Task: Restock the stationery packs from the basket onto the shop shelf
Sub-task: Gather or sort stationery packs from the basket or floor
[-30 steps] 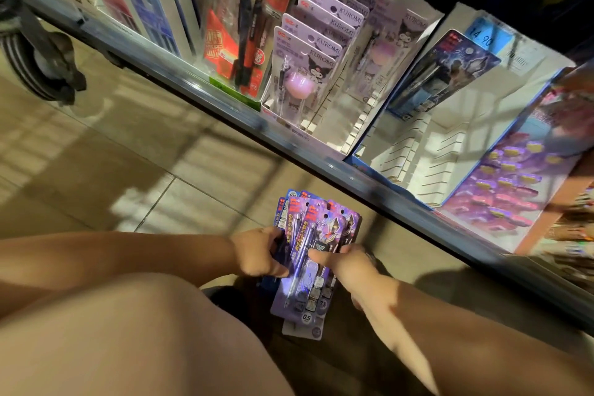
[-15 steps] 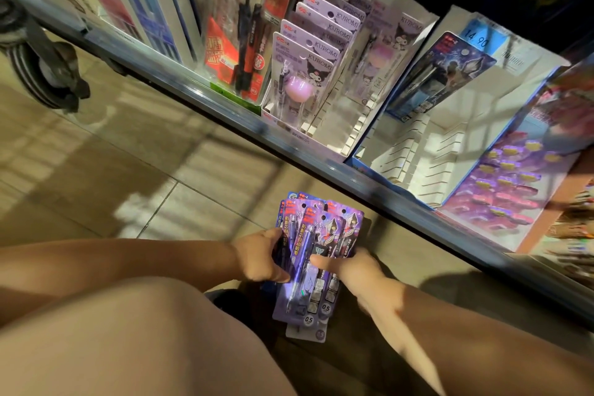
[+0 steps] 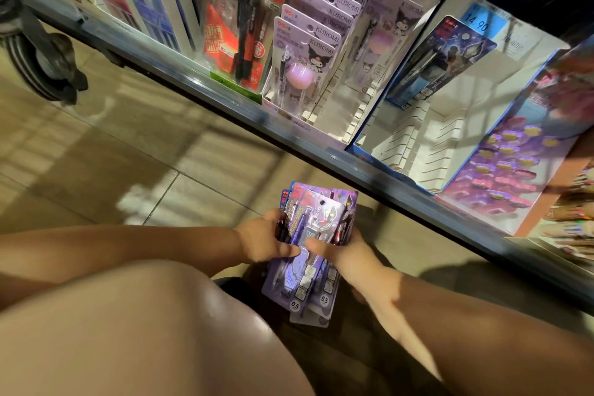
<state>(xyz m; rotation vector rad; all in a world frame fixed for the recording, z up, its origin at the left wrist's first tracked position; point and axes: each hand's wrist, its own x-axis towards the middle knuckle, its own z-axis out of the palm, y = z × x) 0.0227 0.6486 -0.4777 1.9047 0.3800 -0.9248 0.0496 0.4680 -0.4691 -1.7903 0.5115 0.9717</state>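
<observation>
Stationery packs [image 3: 316, 235]: a stack of purple carded pens, lower centre of the frame, below the shelf [image 3: 225, 87] rail and apart from it. A dark shape under the stack may be the basket [image 3: 231, 283]; we cannot tell for sure.

Hands: the left hand [image 3: 263, 239] clamps the stack's left edge and the right hand [image 3: 344, 254] its right edge. Both thumbs lie across the front card, tips almost meeting.

Step in hand, as we judge it: squaring the stack before loading. We should tap the cards flush and keep the hang holes on top. The likely target is the white slotted box [image 3: 418, 145] at centre right, where one similar-looking dark blue pack [image 3: 440, 61] stands at the back. Feeding one card per slot, rear first, should stop the blisters snagging.

Against one second ago: the card tops fan out less, the blue edges at left are more tucked in, and the thumbs sit closer together. The shelf stock is unchanged.
</observation>
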